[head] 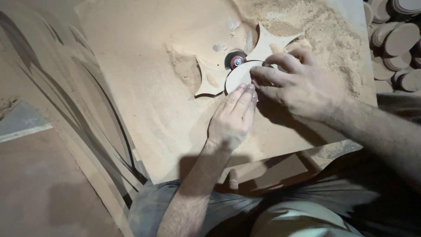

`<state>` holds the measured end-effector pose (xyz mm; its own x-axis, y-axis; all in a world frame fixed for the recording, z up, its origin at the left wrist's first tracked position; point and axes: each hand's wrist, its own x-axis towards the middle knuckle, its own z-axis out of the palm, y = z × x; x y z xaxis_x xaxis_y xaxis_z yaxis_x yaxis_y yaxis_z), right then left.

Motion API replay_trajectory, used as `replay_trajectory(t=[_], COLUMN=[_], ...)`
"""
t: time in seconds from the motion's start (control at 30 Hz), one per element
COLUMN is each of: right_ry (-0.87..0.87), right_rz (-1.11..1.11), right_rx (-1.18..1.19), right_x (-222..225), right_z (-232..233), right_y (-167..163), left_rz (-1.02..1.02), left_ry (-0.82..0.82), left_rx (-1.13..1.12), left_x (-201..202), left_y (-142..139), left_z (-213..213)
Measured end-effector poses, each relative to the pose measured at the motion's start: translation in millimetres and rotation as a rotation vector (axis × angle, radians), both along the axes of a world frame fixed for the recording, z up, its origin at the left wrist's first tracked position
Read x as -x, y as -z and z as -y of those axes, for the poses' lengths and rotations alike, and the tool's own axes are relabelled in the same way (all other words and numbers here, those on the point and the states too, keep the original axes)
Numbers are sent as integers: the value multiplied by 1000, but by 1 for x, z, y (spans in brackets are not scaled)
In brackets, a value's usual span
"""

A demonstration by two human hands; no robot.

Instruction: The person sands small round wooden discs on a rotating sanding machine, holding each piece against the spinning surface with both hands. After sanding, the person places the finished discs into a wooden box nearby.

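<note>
Fingers of both hands, left hand and right hand, press flat on the wooden disc against the small sanding drum; edge sanding underway, requiring steady rotation.

We have one view only, from a camera worn on the head, looking steeply down over our own forearms at the tabletop. It sits close: our lap fills the frame from 5 to 7 o'clock, and the tabletop board lies turned at an angle across the centre and up to 12 o'clock. The floor shows at 8 o'clock, and a stack of round wooden discs is cut off at 2 o'clock. No second view shares the scene.
</note>
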<state>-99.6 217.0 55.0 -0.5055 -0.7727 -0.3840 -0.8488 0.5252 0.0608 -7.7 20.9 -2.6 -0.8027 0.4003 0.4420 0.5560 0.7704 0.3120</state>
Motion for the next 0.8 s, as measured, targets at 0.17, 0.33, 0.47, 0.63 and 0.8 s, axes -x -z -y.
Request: replay_trajectory(t=[0.17,0.33,0.47,0.63,0.8], right_ry=[-105,-133,-179,-268,-328], right_rz=[-72,10,74,46,-39], right_rx=[113,266,386,426,341], right_x=[7,19,28,38,41], right_z=[-7,-10,-11,-8,-6], right_y=[6,16,16,16,9], left_rz=[-4,-14,-27,-43,-16], left_ry=[-4,-15,-37,-66,-45], left_rx=[6,51,69,90,96], left_x=[-1,-5,-7,-10,-12], left_y=[1,2,3,4,-1], left_z=[-1,-3,-5,-10,-12])
